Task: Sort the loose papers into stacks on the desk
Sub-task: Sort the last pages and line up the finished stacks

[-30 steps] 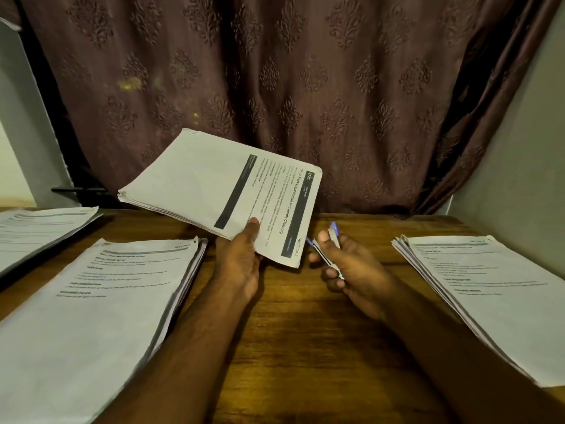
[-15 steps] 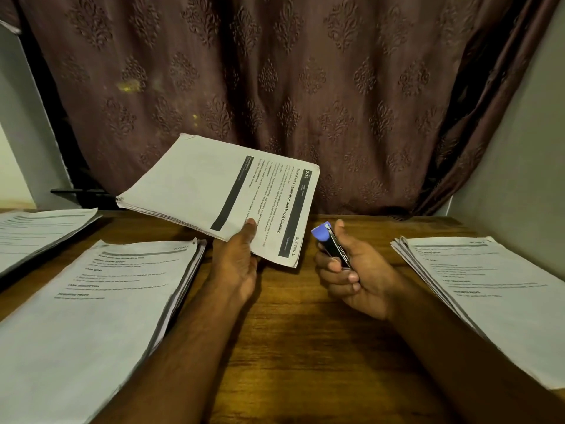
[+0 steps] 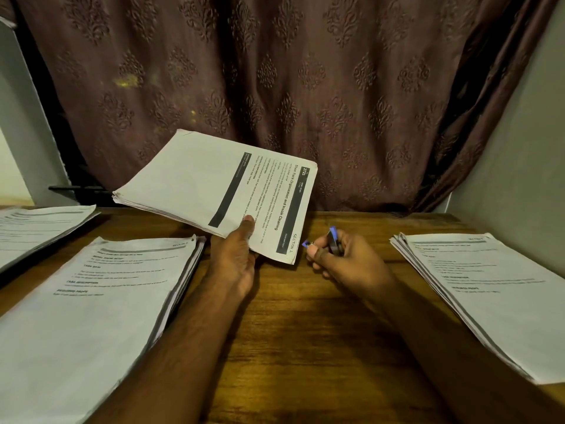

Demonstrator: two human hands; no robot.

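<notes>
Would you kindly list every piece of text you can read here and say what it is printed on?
"2723": dark header bar of the held sheaf of papers, gripped by the left hand.
"Shoe Rack Organization and Insole Cleaning": its title.
"SECTION 1": its corner.
Its body text, and the stacks on the desk: too blurred to read.
Right hand's small blue-and-black object: no legible text.

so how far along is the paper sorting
Three stacks already lie on the desk: far left stack, near left stack and right stack. In hand: the left hand holds a raised bundle, while the right hand grips a small blue and dark clip-like object. Left: fastening, perhaps, and setting that bundle down.
</notes>
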